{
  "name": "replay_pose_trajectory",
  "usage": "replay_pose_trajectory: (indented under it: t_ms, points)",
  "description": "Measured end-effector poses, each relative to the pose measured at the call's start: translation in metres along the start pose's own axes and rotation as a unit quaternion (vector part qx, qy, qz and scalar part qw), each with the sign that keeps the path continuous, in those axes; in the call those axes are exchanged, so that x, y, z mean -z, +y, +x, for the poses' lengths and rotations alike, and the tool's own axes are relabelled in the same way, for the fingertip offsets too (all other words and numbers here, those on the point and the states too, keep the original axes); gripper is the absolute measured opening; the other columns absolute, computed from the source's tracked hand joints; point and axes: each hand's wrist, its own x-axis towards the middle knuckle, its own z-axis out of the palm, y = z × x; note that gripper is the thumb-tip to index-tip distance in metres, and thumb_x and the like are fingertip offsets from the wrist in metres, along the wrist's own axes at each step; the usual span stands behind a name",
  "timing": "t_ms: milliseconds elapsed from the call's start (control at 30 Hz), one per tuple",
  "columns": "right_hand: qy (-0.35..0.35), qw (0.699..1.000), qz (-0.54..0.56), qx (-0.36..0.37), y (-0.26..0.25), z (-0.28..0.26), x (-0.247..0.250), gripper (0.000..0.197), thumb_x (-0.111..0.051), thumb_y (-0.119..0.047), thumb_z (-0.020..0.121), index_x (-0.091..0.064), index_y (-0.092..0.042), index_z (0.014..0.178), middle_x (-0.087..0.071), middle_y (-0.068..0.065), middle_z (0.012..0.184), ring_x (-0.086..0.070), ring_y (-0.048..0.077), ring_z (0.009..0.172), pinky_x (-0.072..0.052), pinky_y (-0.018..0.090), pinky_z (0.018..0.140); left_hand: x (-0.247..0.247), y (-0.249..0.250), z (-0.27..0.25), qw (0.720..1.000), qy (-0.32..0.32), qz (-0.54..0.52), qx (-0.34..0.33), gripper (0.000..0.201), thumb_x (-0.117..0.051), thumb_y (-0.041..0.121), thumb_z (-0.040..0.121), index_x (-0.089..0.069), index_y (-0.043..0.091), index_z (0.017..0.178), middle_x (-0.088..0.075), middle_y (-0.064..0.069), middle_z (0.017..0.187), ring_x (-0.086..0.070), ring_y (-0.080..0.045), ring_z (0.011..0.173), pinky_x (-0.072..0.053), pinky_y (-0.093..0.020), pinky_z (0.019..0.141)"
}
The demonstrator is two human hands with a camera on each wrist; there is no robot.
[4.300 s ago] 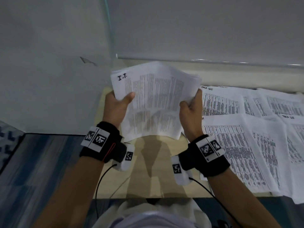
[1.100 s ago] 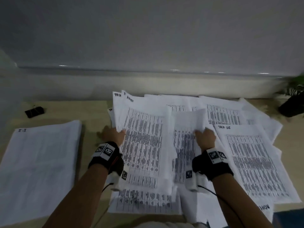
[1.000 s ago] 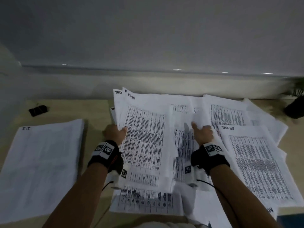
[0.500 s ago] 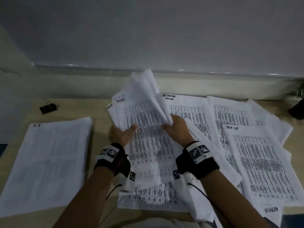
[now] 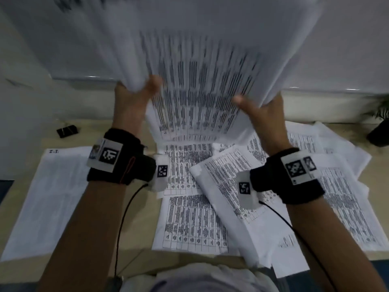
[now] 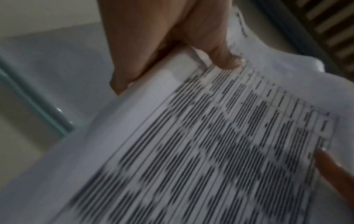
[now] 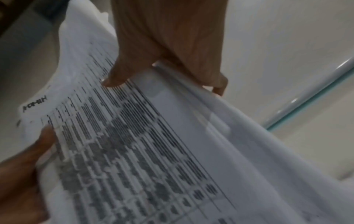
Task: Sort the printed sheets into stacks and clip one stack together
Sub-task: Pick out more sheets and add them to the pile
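Bundle of printed sheets (image 5: 202,85): raised off the bench, above its middle, blurred; left hand (image 5: 130,102) grips its left edge and right hand (image 5: 265,114) its right edge, each with the thumb on the printed face and the fingers curled behind. Loose sheets (image 5: 231,186): overlapping, spread from the bench's middle to its right edge. Neat stack (image 5: 52,197): flat at the left edge; black binder clip (image 5: 67,130) near the back left corner.

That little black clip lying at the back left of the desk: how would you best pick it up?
Pinch the black binder clip across its flat body from above, probably with the left hand, the nearer one. It lies low on the desk, apart from the papers.
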Motion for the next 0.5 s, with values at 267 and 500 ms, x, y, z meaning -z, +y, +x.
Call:
replay_pose_trajectory:
  t_ms: [267,500]
  points:
    - [0.053,0.997,0.005,-0.051,0.039,-0.02,-0.02,0.033,-0.055,0.003,0.083,-0.039,-0.008,0.11,-0.052,-0.006,0.085,-0.054,-0.007,0.068,-0.048,0.022,0.064,-0.003,-0.036,-0.027,0.984,-0.022,0.121,0.13,0.017,-0.073,0.011,0.076,-0.066,0.009,0.092,-0.069,0.004,0.084,-0.067,-0.022,0.094,-0.054,-0.044,0.093]
    - [0.129,0.987,0.071,0.058,0.009,-0.005,-0.024,0.053,-0.043,0.009,0.078,-0.031,-0.002,0.129,-0.047,0.005,0.113,-0.051,-0.003,0.087,-0.048,0.008,0.07,0.002,-0.004,-0.013,1.0,-0.008,0.019,0.011,0.037,-0.082,0.02,0.063,-0.059,0.019,0.092,-0.07,0.008,0.09,-0.069,-0.003,0.081,-0.057,-0.022,0.075]
